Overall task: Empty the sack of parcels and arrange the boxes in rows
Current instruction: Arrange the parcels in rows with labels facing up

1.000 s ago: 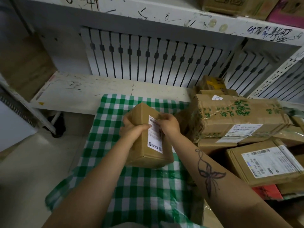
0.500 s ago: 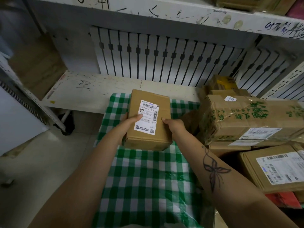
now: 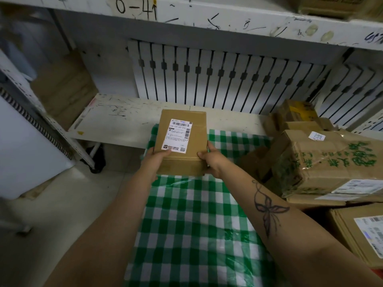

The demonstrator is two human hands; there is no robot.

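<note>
A small brown cardboard box (image 3: 196, 129) with a white shipping label facing up is held out over the far end of the green-and-white checked sack (image 3: 194, 220), its far end reaching the low white shelf (image 3: 124, 121). My left hand (image 3: 156, 157) grips its near left corner, thumb on the label. My right hand (image 3: 211, 160) grips its near right corner, thumb on top. Whether the box rests on the shelf cannot be told.
A pile of taped cardboard boxes (image 3: 323, 162) lies to the right, one printed with green characters. A flat labelled box (image 3: 360, 235) lies at the lower right. An upper white shelf (image 3: 228, 19) with scribbles overhangs. A slotted white back panel (image 3: 228, 79) stands behind. Pale floor (image 3: 62, 204) lies left.
The box was turned from upright to flat, label up, and carried forward away from me toward the low shelf. Both hands shifted to its near corners.
</note>
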